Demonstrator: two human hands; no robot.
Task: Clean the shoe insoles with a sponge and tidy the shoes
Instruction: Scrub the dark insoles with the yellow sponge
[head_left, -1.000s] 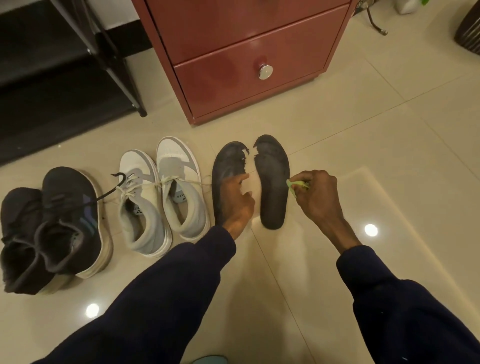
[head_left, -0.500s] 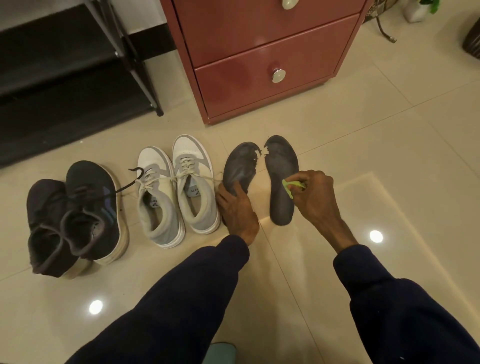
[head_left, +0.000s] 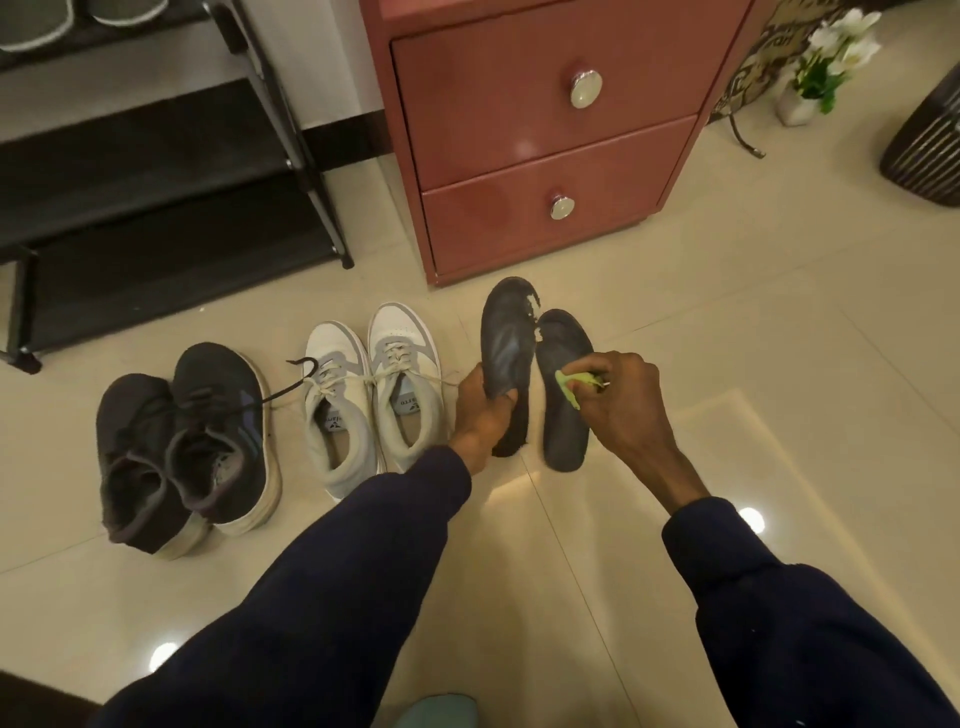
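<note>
Two dark grey insoles with torn toe edges are in front of me. My left hand (head_left: 480, 408) grips the left insole (head_left: 506, 338) at its middle and holds it lifted off the tiles. The right insole (head_left: 563, 415) lies flat on the floor. My right hand (head_left: 621, 397) pinches a thin yellow-green sponge (head_left: 574, 387) just over that insole's middle. A white and grey pair of shoes (head_left: 371, 397) stands to the left of the insoles, laces tied together. Further left stands a dark pair of shoes (head_left: 187, 447).
A red drawer cabinet (head_left: 540, 140) stands just beyond the insoles. A black shoe rack (head_left: 156, 171) fills the back left. At the back right are a small white flower pot (head_left: 826, 67) and a striped dark pot (head_left: 927, 150). Glossy beige tiles (head_left: 753, 312) cover the floor.
My left hand went from pressing the left insole on the floor to gripping it and lifting it. The right hand with the sponge stayed over the right insole. The view tilted upward.
</note>
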